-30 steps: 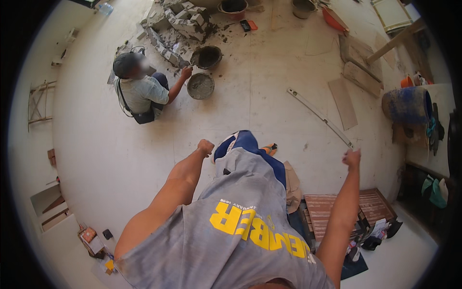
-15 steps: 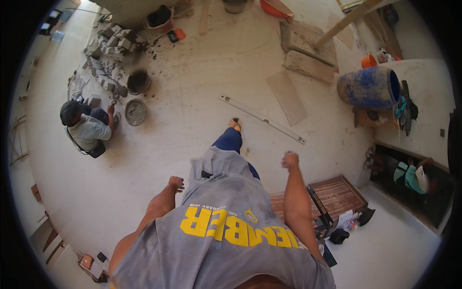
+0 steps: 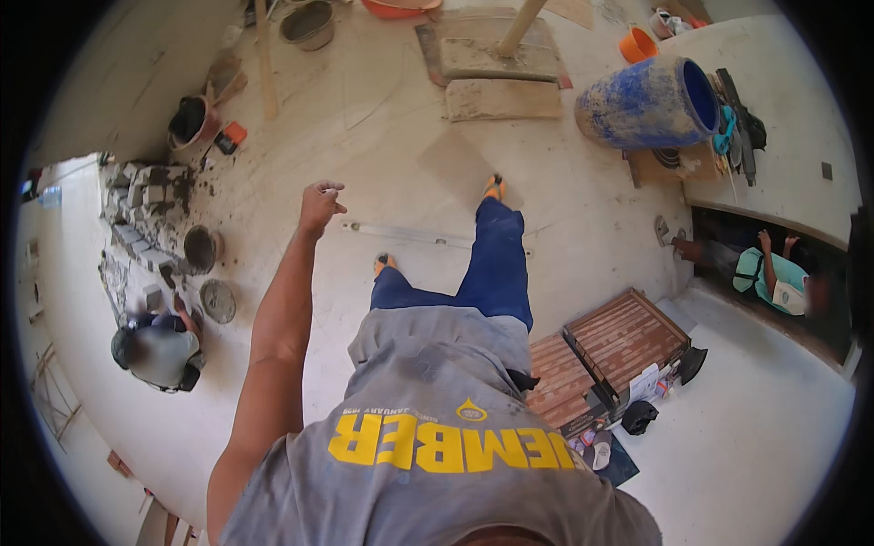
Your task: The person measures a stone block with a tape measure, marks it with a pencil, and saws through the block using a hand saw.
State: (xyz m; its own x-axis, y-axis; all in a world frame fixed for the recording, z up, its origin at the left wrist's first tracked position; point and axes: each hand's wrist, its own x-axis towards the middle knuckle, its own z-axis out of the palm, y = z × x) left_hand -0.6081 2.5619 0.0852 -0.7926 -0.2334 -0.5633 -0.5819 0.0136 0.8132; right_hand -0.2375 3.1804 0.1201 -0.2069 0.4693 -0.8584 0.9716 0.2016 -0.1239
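My left hand (image 3: 320,202) is raised in front of me with its fingers apart, holding nothing. A long silver spirit level (image 3: 410,237) lies on the floor just beyond it in the view, between my two feet (image 3: 493,189) in orange sandals. A pale board (image 3: 455,159) lies flat ahead of me. I cannot see my right hand; only my left arm shows beside my grey shirt.
At left a person (image 3: 159,350) squats by blocks (image 3: 146,196) and mortar buckets (image 3: 218,300). Ahead stand a blue drum (image 3: 628,109), boards (image 3: 501,100) and an orange bucket (image 3: 635,45). Another person (image 3: 765,273) is in an opening at right. Reddish panels (image 3: 628,337) lie nearby.
I have stepped and turned rightward, so the co-worker and level shift left in view. My left hand has risen and reached forward; my right hand has left the view.
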